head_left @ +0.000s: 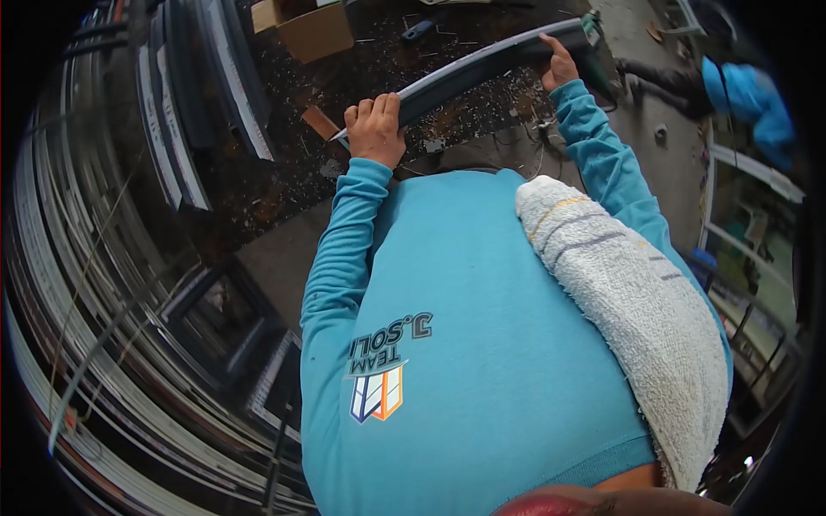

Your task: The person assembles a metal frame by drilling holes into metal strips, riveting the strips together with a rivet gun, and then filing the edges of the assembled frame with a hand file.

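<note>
A long dark profile with a pale strip along its far edge lies across the dark, chip-strewn workbench. My left hand is wrapped over its left end, fingers together. At its right part, my right hand grips the near edge, with one finger stretched along the top. The profile's right end lies beside a green machine part. Just left of my left hand is a small brown block.
More dark profiles lie on the bench at the left, near a cardboard box. Long profiles are stacked at the far left. Another person in blue bends at the right, near a glazed frame.
</note>
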`<state>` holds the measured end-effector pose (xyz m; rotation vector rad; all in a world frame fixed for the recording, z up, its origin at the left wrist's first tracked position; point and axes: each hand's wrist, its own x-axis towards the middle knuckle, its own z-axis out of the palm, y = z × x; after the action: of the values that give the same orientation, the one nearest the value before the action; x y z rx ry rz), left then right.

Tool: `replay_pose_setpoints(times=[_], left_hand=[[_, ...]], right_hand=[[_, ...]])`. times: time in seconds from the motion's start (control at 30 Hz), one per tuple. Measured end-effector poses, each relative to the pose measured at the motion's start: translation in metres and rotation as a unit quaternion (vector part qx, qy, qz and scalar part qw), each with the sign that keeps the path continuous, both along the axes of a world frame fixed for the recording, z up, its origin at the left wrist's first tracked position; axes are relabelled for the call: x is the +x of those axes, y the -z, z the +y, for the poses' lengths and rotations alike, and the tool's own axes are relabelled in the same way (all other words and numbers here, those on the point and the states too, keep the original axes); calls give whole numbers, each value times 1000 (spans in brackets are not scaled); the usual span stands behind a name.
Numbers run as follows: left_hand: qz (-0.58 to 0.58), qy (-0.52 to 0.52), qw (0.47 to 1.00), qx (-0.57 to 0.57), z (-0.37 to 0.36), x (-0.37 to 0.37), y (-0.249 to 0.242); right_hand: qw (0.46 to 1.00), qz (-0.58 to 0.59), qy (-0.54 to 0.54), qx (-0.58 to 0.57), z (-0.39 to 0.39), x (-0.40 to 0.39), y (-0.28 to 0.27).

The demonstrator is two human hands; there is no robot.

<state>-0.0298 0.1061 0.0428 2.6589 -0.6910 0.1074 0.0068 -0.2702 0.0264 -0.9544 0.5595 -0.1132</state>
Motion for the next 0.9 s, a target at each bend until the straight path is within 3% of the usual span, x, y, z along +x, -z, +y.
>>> replay_pose_setpoints(times=[0.3,0.4,0.5,0.53,0.6,0.63,0.7,0.77,0.8,0.9], left_hand=[[48,-114,989,76,-6,10,4],[134,-150,972,118,-23,11,0],[119,-146,970,154,-35,3,16],[87,-130,980,125,-33,2,18],[44,-113,989,88,-24,5,24],[61,-120,985,104,-25,6,24],[70,-116,986,93,-24,13,23],[55,-107,990,80,-24,16,21],[50,-100,991,69,-22,17,22],[50,-88,993,58,-18,23,23]], right_hand=[[992,61,-76,-84,-14,29,82],[972,174,-102,-117,-22,32,98],[960,206,-172,-82,-27,20,75],[927,245,-261,-115,-32,19,47],[870,56,-292,-394,-62,7,30],[800,-39,-294,-521,-79,-2,18],[576,-18,-165,-801,-106,-12,-15],[516,123,-137,-837,-135,-16,7],[537,151,-177,-811,-151,-17,27],[535,172,-130,-817,-147,-15,33]])
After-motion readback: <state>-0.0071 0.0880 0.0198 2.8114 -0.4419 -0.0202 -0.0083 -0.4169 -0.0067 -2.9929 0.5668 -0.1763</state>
